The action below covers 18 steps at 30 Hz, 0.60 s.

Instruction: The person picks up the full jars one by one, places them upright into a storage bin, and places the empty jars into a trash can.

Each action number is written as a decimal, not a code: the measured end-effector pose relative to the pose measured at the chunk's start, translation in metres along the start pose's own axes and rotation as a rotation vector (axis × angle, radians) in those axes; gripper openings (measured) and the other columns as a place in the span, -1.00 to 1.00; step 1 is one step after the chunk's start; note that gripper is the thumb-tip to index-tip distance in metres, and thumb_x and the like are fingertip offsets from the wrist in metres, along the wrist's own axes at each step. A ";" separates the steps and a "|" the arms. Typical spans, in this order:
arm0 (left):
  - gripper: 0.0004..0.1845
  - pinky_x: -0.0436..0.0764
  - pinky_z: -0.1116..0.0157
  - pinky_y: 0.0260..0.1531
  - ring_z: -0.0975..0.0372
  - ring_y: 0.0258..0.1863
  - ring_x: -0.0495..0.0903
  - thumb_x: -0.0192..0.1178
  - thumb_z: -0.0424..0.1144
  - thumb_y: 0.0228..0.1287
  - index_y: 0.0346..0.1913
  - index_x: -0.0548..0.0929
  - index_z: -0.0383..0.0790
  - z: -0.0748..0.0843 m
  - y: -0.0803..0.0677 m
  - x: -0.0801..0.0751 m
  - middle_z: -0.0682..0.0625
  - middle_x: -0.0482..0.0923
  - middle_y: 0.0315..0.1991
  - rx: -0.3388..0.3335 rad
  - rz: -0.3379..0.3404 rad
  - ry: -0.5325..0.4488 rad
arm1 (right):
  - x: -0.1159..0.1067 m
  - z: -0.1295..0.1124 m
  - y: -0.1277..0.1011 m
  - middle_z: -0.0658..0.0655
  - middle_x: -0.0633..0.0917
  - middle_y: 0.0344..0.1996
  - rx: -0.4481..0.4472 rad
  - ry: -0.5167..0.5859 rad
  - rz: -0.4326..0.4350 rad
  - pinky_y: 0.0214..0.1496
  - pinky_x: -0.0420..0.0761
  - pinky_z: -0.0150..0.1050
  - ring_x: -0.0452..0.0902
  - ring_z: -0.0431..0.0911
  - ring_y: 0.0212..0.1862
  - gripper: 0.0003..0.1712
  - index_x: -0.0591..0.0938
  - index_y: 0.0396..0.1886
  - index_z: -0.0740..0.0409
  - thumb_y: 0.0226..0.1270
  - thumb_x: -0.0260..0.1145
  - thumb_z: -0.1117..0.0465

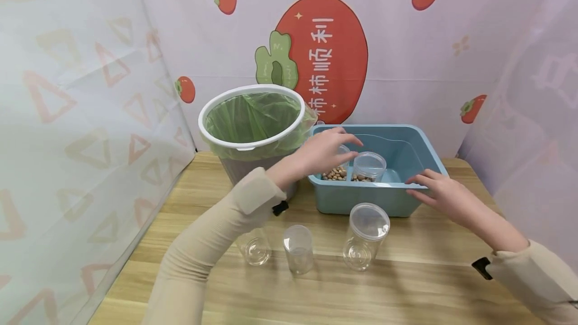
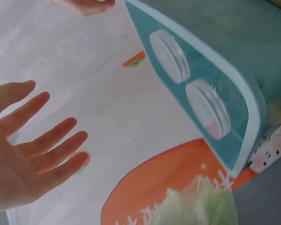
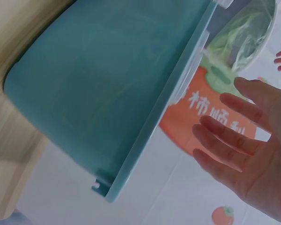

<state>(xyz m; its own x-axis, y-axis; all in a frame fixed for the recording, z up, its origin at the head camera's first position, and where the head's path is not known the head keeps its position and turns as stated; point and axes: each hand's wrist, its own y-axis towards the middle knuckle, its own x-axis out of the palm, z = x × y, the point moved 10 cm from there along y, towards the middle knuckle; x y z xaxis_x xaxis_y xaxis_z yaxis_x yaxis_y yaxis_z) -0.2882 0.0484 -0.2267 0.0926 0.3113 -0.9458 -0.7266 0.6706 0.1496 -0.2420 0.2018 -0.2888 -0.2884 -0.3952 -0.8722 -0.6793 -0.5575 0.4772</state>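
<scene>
Two clear jars with lids stand in a blue tub [image 1: 361,198]; brown nuts or beans show low in the right jar [image 1: 370,165] and the left jar [image 1: 335,173]. Over the tub's left side is my left hand [image 1: 328,150], fingers spread with nothing in them, partly covering the left jar. The left wrist view shows that hand [image 2: 33,145] apart from the two lids [image 2: 208,108]. My right hand [image 1: 439,193] is by the tub's front right rim, fingers loosely extended and holding nothing. In the right wrist view, a gap separates that hand [image 3: 253,145] from the tub.
In front of the tub, a large lidded clear jar [image 1: 367,237], a small one [image 1: 298,250] and another clear container [image 1: 256,249], partly behind my left sleeve, stand on the wooden table [image 1: 406,285]. A bin with a green liner [image 1: 257,114] stands left of the tub.
</scene>
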 end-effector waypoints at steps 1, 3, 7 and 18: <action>-0.70 0.40 0.40 -0.19 0.29 -0.11 0.44 0.07 -0.10 0.23 0.01 0.55 -0.01 -0.001 -0.006 -0.006 0.06 0.46 -0.08 0.010 0.024 0.001 | -0.001 -0.005 0.000 -0.02 0.51 -0.42 -0.026 0.010 0.026 -0.52 0.44 -0.36 0.44 -0.23 -0.51 -0.80 0.60 -0.31 0.14 0.06 0.31 0.16; -0.71 0.40 0.39 -0.17 0.27 -0.10 0.45 0.08 -0.13 0.22 0.00 0.56 -0.03 -0.006 -0.018 -0.018 0.05 0.46 -0.08 0.030 0.076 0.003 | -0.003 -0.013 -0.001 -0.05 0.50 -0.40 -0.053 0.049 0.054 -0.54 0.42 -0.42 0.41 -0.30 -0.52 -0.80 0.59 -0.30 0.11 0.06 0.31 0.16; -0.73 0.41 0.35 -0.17 0.26 -0.12 0.46 0.11 -0.16 0.21 -0.03 0.58 -0.08 -0.022 -0.040 -0.037 0.01 0.48 -0.09 0.037 0.168 -0.009 | 0.001 -0.024 -0.002 -0.06 0.48 -0.33 -0.013 0.121 0.019 -0.56 0.40 -0.46 0.36 -0.38 -0.49 -0.71 0.58 -0.26 0.09 -0.06 0.38 0.32; -0.75 0.41 0.20 -0.08 0.11 -0.12 0.49 0.20 -0.32 0.11 -0.12 0.59 -0.29 -0.084 -0.104 -0.076 -0.12 0.52 -0.19 0.007 0.461 -0.093 | 0.020 -0.045 -0.002 -0.07 0.49 -0.18 -0.018 0.205 0.041 -0.22 0.34 -0.61 0.44 -0.20 -0.18 -0.55 0.58 -0.17 0.02 -0.15 0.42 0.36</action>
<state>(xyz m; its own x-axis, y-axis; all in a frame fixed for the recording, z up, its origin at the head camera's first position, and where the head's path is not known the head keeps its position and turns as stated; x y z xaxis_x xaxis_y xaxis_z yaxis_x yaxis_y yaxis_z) -0.2768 -0.1017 -0.1949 -0.1780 0.6363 -0.7506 -0.7013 0.4531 0.5504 -0.2160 0.1619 -0.3025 -0.1710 -0.5569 -0.8128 -0.6572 -0.5501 0.5152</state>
